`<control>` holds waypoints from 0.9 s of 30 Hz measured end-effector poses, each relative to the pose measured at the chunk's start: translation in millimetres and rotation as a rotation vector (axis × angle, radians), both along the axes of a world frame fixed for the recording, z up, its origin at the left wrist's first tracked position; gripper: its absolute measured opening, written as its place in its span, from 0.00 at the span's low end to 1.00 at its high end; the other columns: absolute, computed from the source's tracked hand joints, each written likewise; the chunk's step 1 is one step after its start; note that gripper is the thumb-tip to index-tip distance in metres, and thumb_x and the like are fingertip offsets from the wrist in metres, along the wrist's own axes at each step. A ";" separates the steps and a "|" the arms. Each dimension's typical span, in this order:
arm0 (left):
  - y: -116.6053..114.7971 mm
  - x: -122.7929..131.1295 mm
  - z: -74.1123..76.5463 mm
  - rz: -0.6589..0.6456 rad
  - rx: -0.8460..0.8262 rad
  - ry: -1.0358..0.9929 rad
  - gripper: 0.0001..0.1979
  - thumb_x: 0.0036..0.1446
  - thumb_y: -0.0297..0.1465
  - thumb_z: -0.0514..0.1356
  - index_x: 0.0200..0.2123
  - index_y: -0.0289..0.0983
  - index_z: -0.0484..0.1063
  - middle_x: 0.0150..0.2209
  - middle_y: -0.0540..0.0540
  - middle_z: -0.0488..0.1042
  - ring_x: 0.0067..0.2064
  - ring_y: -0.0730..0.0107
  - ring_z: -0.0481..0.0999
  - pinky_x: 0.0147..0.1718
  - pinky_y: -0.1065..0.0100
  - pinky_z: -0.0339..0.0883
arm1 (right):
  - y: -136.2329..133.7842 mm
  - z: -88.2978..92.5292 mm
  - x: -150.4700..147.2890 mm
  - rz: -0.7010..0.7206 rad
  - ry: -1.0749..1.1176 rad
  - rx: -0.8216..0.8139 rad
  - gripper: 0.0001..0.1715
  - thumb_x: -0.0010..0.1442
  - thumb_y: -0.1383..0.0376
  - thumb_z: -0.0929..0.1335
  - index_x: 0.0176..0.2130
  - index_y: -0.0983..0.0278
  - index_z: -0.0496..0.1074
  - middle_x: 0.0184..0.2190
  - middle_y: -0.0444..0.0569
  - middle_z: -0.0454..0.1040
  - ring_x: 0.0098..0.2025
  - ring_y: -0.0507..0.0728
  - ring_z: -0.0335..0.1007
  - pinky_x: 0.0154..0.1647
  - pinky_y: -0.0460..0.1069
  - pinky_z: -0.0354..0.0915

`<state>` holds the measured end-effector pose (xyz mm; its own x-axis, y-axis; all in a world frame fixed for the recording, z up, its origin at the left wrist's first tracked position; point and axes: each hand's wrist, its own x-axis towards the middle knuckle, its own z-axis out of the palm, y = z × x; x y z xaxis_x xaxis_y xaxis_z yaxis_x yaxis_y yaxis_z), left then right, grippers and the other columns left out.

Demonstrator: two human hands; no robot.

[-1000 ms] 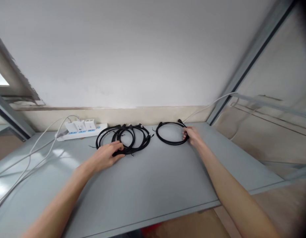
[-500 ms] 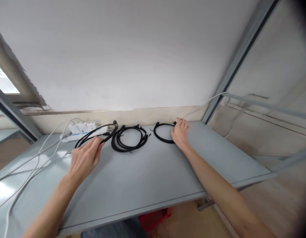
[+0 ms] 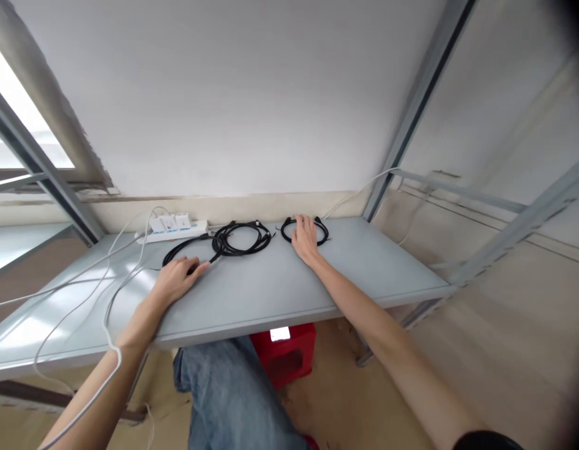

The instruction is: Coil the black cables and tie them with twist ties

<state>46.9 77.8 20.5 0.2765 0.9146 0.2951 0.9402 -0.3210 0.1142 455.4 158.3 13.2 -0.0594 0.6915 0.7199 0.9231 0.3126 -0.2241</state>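
My left hand [image 3: 180, 278] is low on the shelf at the left, its fingers curled over the near side of a black cable coil [image 3: 173, 252]. Part of that coil is hidden under the palm. A second, thicker black cable coil [image 3: 241, 253] lies flat just to its right, its edge meeting the first one. Farther right, my right hand [image 3: 305, 239] rests over a third black cable coil [image 3: 325, 236], fingers extended across the ring towards its far side. Both dark plug ends of this coil show beside the fingers.
A white power strip [image 3: 174, 234] with white adapters [image 3: 170, 221] stands against the wall. White cords [image 3: 90, 284] trail from it across the left of the grey shelf [image 3: 270, 287]. Metal posts [image 3: 406, 125] frame the sides. A red stool [image 3: 289, 359] stands below, a lit screen on top.
My left hand has lowered the raised black cable onto the shelf. My right hand has shifted left from the right edge of its coil to over the middle. The view has tilted down.
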 end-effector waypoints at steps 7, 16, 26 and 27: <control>4.2 -11.0 -5.4 0.018 0.034 -0.088 0.26 0.72 0.49 0.42 0.34 0.41 0.71 0.42 0.38 0.81 0.46 0.52 0.78 0.38 0.64 0.60 | -36.0 0.5 -19.6 0.176 -0.002 -0.092 0.31 0.65 0.74 0.58 0.65 0.69 0.65 0.56 0.63 0.70 0.58 0.66 0.64 0.62 0.60 0.62; 2.3 -10.5 -3.8 0.026 -0.009 -0.109 0.27 0.72 0.47 0.40 0.34 0.40 0.72 0.37 0.38 0.81 0.45 0.51 0.80 0.40 0.62 0.61 | -168.0 -38.1 -43.3 0.305 0.308 0.071 0.22 0.70 0.64 0.57 0.48 0.57 0.78 0.45 0.59 0.75 0.51 0.68 0.70 0.56 0.66 0.67; 8.6 -13.9 -8.4 0.032 -0.028 -0.138 0.28 0.72 0.47 0.40 0.33 0.40 0.73 0.36 0.38 0.81 0.43 0.53 0.79 0.38 0.63 0.61 | -242.2 -240.7 -35.0 0.335 0.218 -0.414 0.34 0.61 0.71 0.60 0.63 0.53 0.71 0.59 0.54 0.76 0.61 0.67 0.72 0.61 0.68 0.69; 8.8 -14.2 -8.5 0.027 -0.026 -0.147 0.28 0.72 0.47 0.40 0.33 0.40 0.73 0.35 0.39 0.81 0.42 0.53 0.79 0.38 0.63 0.61 | -235.9 -248.9 -28.2 0.306 0.248 -0.426 0.36 0.62 0.70 0.60 0.66 0.52 0.68 0.63 0.53 0.74 0.64 0.67 0.70 0.65 0.69 0.66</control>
